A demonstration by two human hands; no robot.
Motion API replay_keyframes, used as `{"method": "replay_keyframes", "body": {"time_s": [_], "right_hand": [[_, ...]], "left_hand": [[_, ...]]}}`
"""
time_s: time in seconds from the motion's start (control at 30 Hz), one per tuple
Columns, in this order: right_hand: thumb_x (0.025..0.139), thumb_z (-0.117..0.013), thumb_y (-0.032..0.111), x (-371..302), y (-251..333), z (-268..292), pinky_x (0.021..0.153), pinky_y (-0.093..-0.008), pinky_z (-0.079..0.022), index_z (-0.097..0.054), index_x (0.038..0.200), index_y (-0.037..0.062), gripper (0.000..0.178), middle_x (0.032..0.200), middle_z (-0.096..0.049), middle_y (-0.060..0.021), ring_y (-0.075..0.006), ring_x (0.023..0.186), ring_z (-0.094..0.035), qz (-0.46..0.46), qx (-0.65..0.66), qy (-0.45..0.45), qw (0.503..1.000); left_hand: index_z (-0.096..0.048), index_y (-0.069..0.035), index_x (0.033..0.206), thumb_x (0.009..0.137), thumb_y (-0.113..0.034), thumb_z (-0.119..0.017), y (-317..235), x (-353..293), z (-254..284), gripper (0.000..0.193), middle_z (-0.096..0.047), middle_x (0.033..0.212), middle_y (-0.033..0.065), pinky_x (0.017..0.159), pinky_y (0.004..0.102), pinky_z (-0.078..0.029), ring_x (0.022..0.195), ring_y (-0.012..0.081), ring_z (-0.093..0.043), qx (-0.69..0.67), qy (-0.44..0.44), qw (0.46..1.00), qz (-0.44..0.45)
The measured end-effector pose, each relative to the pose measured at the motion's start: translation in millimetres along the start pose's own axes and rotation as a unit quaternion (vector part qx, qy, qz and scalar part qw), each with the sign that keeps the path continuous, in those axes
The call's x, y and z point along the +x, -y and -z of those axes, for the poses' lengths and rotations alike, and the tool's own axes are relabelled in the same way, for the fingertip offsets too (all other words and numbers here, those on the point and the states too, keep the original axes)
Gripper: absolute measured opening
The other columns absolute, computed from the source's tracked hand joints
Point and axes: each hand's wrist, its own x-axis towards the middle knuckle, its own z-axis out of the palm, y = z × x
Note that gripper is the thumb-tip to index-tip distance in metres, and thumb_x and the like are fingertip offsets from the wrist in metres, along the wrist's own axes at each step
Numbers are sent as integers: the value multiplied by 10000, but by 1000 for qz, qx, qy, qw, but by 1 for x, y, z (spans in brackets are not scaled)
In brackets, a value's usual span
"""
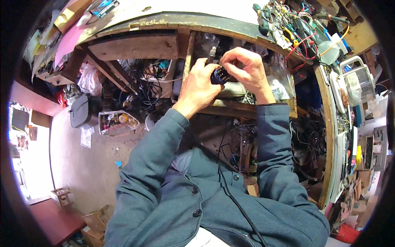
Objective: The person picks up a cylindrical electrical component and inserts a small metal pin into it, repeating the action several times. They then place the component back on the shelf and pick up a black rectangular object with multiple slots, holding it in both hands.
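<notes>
My left hand (200,84) is wrapped round a dark, round object (220,75) with several short pale-tipped pieces along its face; its exact kind does not show. A dark rod with a clear, shiny tip (212,52) sticks up past the left fingers, and I cannot tell whether it belongs to the same object. Close on the right, my right hand (247,70) is closed, with thumb and forefinger pinched together beside the dark object. Whatever those fingertips hold, if anything, is hidden. Both hands are raised in front of the workbench's near edge.
Beyond my hands runs the white-topped workbench (185,10), with open wooden compartments below. Tangled wires and tools (288,29) crowd its right end. A clear plastic container (358,84) stands at the right. On the floor at left lies a bin of small parts (117,123).
</notes>
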Motion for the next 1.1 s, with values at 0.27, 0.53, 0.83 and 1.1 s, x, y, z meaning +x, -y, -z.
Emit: {"method": "replay_keyframes", "body": {"time_s": [0.27, 0.53, 0.83, 1.1], "right_hand": [[956, -713, 51, -1, -6, 9, 640, -196, -499, -690, 984, 15, 51, 864, -707, -11, -61, 717, -637, -121, 237, -176, 948], [949, -723, 78, -3, -7, 11, 601, -199, -487, -686, 953, 29, 62, 825, -700, 4, -49, 692, -627, -146, 215, -163, 952], [925, -747, 78, -5, -11, 13, 681, -198, -501, -705, 966, 27, 78, 843, -685, 29, -33, 757, -609, -135, 154, -105, 973], [948, -711, 52, -5, -3, 15, 809, -223, -538, -702, 1109, 19, 164, 977, -719, -20, -74, 892, -661, -168, 225, -86, 956]], "left_hand": [[-706, -52, 1170, 704, -120, -774, -2, 1, 1, 476, -567, 1347, 204, 1052, 447, -491, 1223, 397, -575, -7, 72, 996, -53], [-705, -49, 1170, 706, -128, -775, -3, 1, 1, 476, -567, 1353, 196, 1051, 445, -492, 1215, 390, -574, 0, 67, 995, -71], [-707, -41, 1171, 716, -128, -786, -3, 0, -2, 470, -569, 1352, 201, 1058, 441, -485, 1229, 388, -573, 25, 66, 995, -75], [-704, -29, 1159, 734, -127, -790, -1, 3, -1, 445, -592, 1302, 190, 1039, 422, -495, 1208, 377, -601, -18, 61, 994, -92]]}}
